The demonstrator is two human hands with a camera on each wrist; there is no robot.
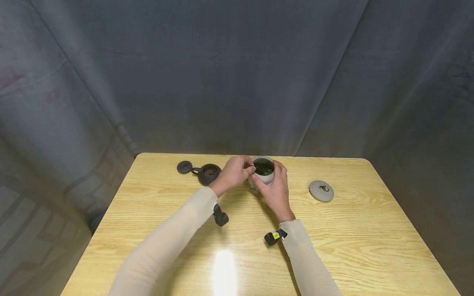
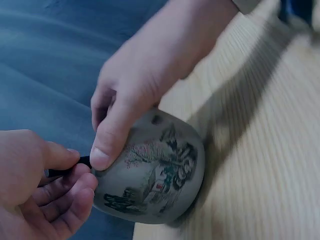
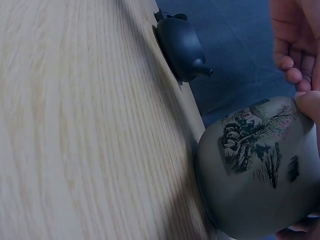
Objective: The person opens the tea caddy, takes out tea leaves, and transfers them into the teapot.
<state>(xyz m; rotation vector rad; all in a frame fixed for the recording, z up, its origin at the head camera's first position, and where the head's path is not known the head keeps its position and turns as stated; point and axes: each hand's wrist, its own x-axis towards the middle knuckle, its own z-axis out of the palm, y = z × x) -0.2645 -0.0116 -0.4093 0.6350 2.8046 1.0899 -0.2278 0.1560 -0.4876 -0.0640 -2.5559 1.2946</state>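
A pale grey jar with a painted tree and rocks stands on the table, its mouth uncovered and dark leafy tea inside. My right hand grips it, thumb on the near side of the rim and fingers around the right side. At the jar's left rim, my left hand pinches a slim dark stick-like tool between thumb and fingers. The tool's far end is hidden behind the right thumb in the left wrist view. Left of the hands sits a small dark teapot, uncovered, with a few dark bits inside.
The teapot's round dark lid lies left of its handle. A grey jar lid with a ring-shaped knob rests to the right. The wooden table ends just behind the jar, where a dark grey curtain hangs.
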